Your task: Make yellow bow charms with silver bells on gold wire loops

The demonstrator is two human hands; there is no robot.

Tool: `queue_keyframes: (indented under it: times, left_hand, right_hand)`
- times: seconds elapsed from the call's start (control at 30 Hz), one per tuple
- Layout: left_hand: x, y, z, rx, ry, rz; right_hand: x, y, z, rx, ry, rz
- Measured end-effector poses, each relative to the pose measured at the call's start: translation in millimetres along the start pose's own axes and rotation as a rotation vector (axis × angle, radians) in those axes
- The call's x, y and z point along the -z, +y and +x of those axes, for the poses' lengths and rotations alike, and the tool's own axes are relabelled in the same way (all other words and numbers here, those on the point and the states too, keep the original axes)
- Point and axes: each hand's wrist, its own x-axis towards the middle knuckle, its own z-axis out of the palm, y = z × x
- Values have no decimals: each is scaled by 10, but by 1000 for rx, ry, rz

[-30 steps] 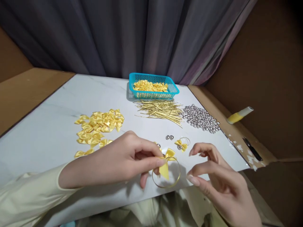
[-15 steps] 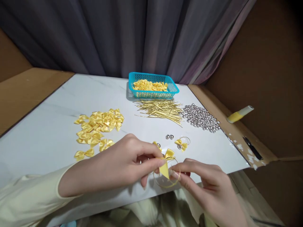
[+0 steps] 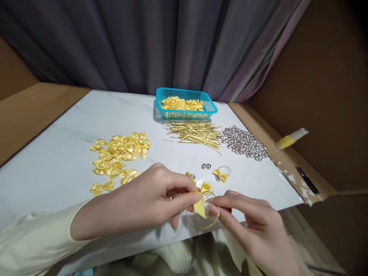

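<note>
My left hand [image 3: 149, 201] pinches a small yellow ribbon bow [image 3: 202, 197] that sits on a thin gold wire ring [image 3: 211, 222], just above the table's near edge. My right hand [image 3: 247, 226] has come in from the right, its thumb and forefinger closed on the wire ring beside the bow. A finished bow with a ring [image 3: 220, 175] and two loose silver bells [image 3: 206, 166] lie just beyond my fingers.
A pile of yellow bows [image 3: 120, 153] lies at the left on the white table [image 3: 63, 161]. Gold wire ties [image 3: 195, 133], a heap of silver bells [image 3: 244, 143] and a blue basket [image 3: 211, 108] of bows lie farther back. A yellow-capped tube [image 3: 291, 138] rests at the right.
My right hand, open and apart a second ago, has moved left and closed its fingers on the wire ring. My left hand has kept its pinch on the bow.
</note>
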Motion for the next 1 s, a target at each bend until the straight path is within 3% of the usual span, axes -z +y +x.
queue_keyframes:
  times: [0.33, 0.57, 1.0]
  left_hand:
    - [2, -4, 15, 5, -12, -11]
    - [0, -8, 16, 11, -16, -14]
    - [-9, 12, 6, 16, -20, -17]
  right_hand:
    - [29, 8, 8, 28, -51, -26]
    - [1, -2, 14, 0, -12, -18]
    - [-1, -28, 25, 77, 30, -24]
